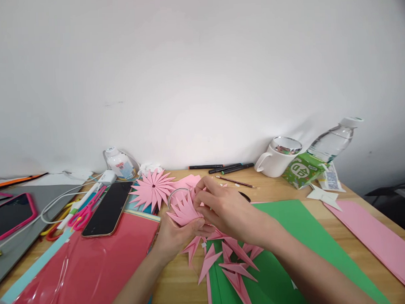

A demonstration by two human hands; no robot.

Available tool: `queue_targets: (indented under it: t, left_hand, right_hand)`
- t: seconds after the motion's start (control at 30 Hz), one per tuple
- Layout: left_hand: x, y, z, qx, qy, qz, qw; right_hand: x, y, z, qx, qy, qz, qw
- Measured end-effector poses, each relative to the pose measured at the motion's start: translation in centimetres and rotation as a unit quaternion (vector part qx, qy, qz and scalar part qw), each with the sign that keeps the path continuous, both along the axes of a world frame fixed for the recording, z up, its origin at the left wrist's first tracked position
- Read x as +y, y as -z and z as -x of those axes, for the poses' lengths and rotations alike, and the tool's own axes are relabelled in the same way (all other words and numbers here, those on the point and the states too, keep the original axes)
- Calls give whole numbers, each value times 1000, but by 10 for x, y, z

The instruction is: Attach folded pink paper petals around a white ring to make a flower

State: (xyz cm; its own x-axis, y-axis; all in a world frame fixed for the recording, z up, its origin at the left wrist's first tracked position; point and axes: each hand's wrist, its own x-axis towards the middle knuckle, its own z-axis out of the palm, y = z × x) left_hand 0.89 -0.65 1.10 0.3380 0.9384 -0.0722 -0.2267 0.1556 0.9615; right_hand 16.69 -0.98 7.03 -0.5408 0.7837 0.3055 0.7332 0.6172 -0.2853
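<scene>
A partly ringed pink folded-paper star [182,210] sits in my left hand [180,235], the thumb pressed on its front and the fingers beneath. My right hand [221,209] bends over its right side with fingertips pinched together at the paper; what exactly lies between them is hidden. Just behind, to the left, rests a full round pink paper star [153,189] with many points. Below my hands, loose pink folded pieces [238,270] are scattered over the green paper [292,237] and the wooden table.
Phone [108,208], pink scissors [88,209] and red sheet [90,267] lie left. Black markers [229,168] and a pencil [236,182] lie behind. White mug [279,156], green box [302,169] and tilted water bottle [335,140] stand right, near pink paper strips [374,239].
</scene>
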Motion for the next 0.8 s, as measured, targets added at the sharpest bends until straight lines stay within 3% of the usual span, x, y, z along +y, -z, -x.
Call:
queue_targets:
  t: [0.13,0.6,0.8]
  left_hand:
    - [1,0,0,-5,-20,-16,1000]
    - [1,7,5,-26,67,21,997]
    - [1,2,2,9,29,-13,999]
  right_hand:
    - [-1,-2,0,39,-4,37,999]
    - [-3,-7,-6,47,-30,61,997]
    - [-1,-2,-3,31,-16,33,999]
